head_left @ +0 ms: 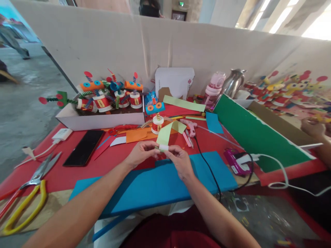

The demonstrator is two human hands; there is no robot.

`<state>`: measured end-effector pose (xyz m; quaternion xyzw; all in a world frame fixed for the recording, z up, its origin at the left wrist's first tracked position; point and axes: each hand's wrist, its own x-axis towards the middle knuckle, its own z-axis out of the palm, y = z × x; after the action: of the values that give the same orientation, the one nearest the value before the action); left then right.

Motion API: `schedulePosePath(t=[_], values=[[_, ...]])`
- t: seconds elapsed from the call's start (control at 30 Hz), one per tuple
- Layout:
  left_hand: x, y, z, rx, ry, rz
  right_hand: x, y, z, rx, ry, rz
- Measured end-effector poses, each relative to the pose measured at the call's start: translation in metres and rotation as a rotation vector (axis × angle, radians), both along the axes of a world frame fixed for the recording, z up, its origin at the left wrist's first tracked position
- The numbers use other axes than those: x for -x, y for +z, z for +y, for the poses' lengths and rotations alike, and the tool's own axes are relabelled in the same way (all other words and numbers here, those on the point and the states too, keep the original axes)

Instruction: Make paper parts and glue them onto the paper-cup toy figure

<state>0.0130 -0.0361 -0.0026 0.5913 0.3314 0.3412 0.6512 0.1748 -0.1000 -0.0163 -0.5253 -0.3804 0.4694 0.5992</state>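
A light green paper strip (164, 135) is pinched between my two hands above the front of the table. Its near end is curled into a small roll that looks whitish, and the rest arches away and folds over to the right. My left hand (142, 153) grips the roll's left end with thumb and fingers. On the right end, the fingers of my right hand (181, 161) are closed too. Just beyond the strip stands a paper-cup figure (157, 124) with a blue head and orange eyes. A pink glue gun (190, 126) lies behind my right hand.
Large yellow-handled scissors (38, 177) and a black phone (84, 148) lie left. A white box (103, 120) holds several cup figures. Blue board (144, 189) spans the table's front. To the right are a purple power strip (236, 162), cables, a green box (256, 134) and another person's hand (312, 127).
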Motion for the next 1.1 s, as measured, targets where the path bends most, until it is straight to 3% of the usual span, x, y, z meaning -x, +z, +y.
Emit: schedulePosePath(t=[0.17,0.3,0.53,0.8,0.87,1.1], values=[[0.001,0.001,0.003,0.131,0.116,-0.043,-0.003,0.002,-0.013,-0.06,-0.035,-0.018],[0.0,-0.002,0.002,0.271,0.079,0.04,-0.001,0.005,-0.024,-0.143,0.015,-0.069],[0.003,0.003,0.004,0.418,0.006,0.012,0.005,0.009,-0.035,-0.186,0.159,-0.246],[0.001,-0.003,-0.001,0.139,-0.114,0.238,0.01,0.015,-0.039,-0.246,0.337,-0.383],[0.001,-0.003,0.0,0.091,-0.13,0.191,0.011,0.015,-0.041,-0.255,0.315,-0.411],[0.007,0.009,0.005,-0.013,0.042,-0.117,0.007,0.012,-0.042,-0.176,0.109,-0.503]])
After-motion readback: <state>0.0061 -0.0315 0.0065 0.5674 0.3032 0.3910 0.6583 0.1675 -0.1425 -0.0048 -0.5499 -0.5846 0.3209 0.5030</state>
